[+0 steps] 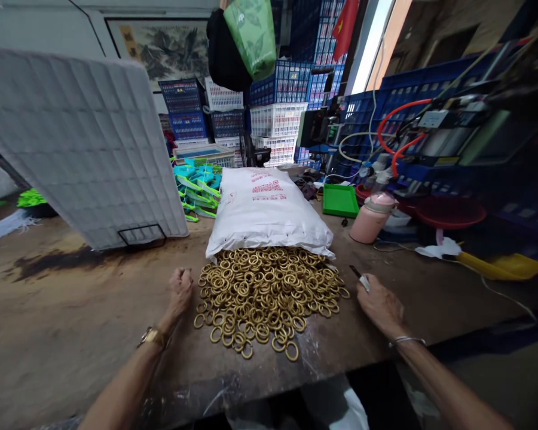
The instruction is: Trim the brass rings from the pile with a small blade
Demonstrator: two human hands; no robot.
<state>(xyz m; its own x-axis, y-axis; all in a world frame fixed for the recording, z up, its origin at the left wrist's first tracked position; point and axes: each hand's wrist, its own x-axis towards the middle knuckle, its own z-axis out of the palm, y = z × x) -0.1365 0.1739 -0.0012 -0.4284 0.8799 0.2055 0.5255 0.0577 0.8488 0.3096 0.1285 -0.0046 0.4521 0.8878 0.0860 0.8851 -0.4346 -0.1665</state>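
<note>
A heap of gold-coloured rings (264, 292) spreads over the table in front of me. A white sack (269, 215) with red print lies behind it, its near edge over the back of the heap. My left hand (180, 289) is closed in a fist at the left side of the rings. Whatever it may hold is hidden. To the right of the heap, my right hand (380, 303) is wrapped round a small knife (361, 278). The dark narrow blade points up and left, with a white part showing near the fingers.
A tall grey padded panel (85, 143) stands at left. Blue-green plastic hangers (199, 185) lie beside the sack. At right are a green tray (341, 200), a pink bottle (372, 220), a red dish (451, 210) and a machine (448, 131) with orange hoses. Stacked crates (278, 119) stand behind.
</note>
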